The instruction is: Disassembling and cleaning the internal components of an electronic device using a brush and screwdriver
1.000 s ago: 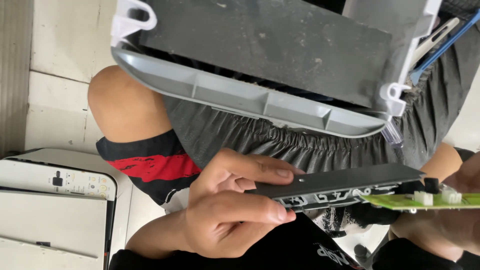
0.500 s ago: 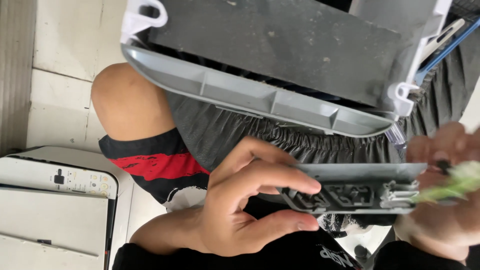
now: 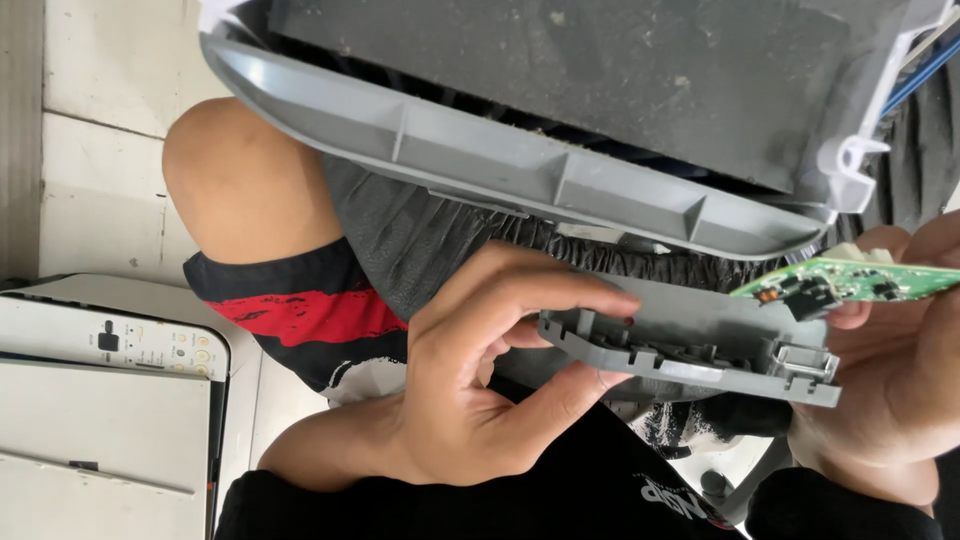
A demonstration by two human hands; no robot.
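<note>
Left hand [image 3: 480,390] curling inward with palm facing up, thumb and fingers pinching closed, wrist bending toward the lap, right hand [image 3: 890,380] cupping at the frame's edge, fingers gripping, forearm running out of view

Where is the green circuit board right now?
In the head view, the green circuit board sits at the right edge, held by the right hand, just above the grey plastic panel.

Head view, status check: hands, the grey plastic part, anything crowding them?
Left hand pinching grey plastic part at one end. Right hand on the other end, also holding green circuit board. Large grey housing on the lap, close above.
</note>
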